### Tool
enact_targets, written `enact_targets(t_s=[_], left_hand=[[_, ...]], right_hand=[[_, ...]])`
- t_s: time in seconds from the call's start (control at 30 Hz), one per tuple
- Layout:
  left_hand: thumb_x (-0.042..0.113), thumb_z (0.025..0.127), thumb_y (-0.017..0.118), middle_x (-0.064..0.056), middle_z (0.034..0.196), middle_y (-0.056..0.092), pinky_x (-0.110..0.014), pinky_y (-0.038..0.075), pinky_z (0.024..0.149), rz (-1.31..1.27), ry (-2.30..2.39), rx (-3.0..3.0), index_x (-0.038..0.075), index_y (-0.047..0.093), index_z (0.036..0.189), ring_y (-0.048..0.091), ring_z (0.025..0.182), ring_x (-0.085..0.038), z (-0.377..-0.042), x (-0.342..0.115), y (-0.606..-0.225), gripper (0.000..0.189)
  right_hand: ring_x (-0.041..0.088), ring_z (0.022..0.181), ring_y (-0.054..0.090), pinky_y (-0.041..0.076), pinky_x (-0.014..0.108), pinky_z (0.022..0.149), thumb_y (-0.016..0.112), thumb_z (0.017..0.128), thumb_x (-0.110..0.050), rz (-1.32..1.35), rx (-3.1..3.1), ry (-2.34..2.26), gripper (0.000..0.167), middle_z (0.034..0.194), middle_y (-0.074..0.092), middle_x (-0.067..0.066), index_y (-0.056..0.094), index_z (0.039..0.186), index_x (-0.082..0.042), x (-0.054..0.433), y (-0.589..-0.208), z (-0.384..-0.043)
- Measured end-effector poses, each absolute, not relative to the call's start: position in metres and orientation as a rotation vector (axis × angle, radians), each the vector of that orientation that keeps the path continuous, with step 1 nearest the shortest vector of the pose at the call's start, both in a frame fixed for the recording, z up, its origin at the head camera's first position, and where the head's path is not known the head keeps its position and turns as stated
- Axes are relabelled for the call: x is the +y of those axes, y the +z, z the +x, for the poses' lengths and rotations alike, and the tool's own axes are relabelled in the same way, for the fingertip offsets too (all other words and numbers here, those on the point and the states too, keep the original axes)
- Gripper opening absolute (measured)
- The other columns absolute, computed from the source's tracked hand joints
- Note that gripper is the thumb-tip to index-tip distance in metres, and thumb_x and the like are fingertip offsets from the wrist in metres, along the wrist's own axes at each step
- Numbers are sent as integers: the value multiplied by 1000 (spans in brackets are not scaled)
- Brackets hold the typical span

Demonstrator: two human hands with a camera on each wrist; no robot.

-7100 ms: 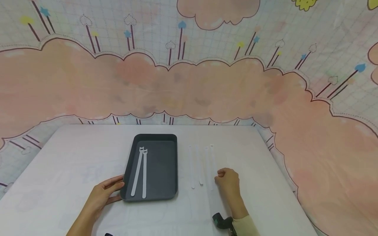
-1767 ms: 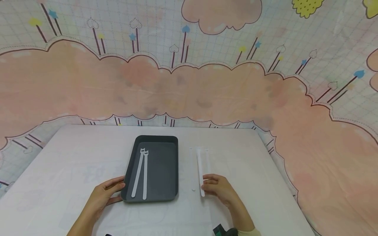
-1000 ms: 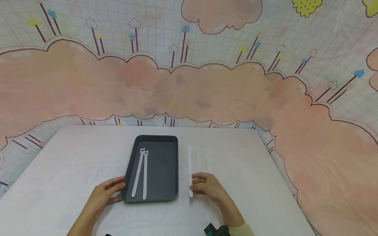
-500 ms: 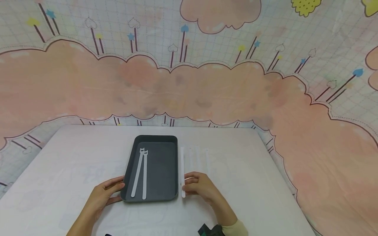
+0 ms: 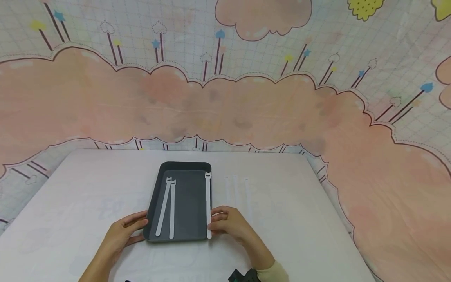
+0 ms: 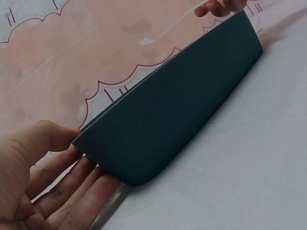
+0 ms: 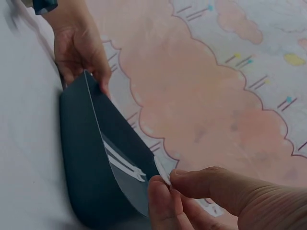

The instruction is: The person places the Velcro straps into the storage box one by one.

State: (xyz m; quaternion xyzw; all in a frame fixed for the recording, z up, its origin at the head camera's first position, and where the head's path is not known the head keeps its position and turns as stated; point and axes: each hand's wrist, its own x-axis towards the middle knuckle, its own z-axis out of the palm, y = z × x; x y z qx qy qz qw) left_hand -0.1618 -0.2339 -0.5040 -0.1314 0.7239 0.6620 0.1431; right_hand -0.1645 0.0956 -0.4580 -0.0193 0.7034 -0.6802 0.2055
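A dark grey tray (image 5: 190, 203) stands on the white table. My left hand (image 5: 123, 231) holds its near left corner; in the left wrist view the thumb (image 6: 48, 134) lies at the rim and the fingers against the outside. Between thumb and fingertips, my right hand (image 5: 229, 223) pinches a white cable tie (image 5: 208, 199) with a slotted head, held upright in the head view over the tray's right rim. In the right wrist view this tie (image 7: 162, 170) shows edge-on. Two more white cable ties (image 5: 163, 207) lie side by side in the tray's left half.
Right of the tray, several white cable ties (image 5: 237, 192) lie on the white tabletop (image 5: 289, 196), faint against it. A patterned cloth (image 5: 246, 105) hangs behind the table. A dark device (image 5: 244, 275) sits at the right wrist.
My right hand has picked up a cable tie from the tabletop and carried it left, from beside the others to over the tray's right rim. The left hand stays at the tray.
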Motion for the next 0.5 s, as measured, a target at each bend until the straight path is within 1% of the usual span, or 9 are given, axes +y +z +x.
enact_targets(t_s=[0.2, 0.37, 0.5], left_hand=[[29, 90, 74, -2, 125, 65, -34, 61, 81, -388, 1893, 2093, -2, 49, 141, 65, 91, 1, -160, -234, -502, 65], [30, 89, 75, -4, 128, 64, -34, 61, 82, -387, 1889, 2092, -2, 49, 142, 65, 92, 1, -160, -234, -503, 67], [31, 88, 75, -4, 128, 64, -34, 61, 82, -386, 1893, 2090, -2, 49, 142, 65, 91, 1, -162, -234, -503, 69]], right_hand=[[13, 65, 66, 63, 31, 67, 71, 79, 11, -39, 1932, -1894, 36, 80, 68, 2, 62, 114, 7, 87, -459, -162], [13, 65, 66, 63, 31, 66, 72, 79, 11, -30, 1945, -1880, 35, 79, 67, 2, 63, 113, 7, 80, -457, -165], [13, 64, 66, 63, 32, 67, 71, 79, 12, -27, 1951, -1867, 37, 80, 67, 3, 63, 114, 7, 73, -455, -169]])
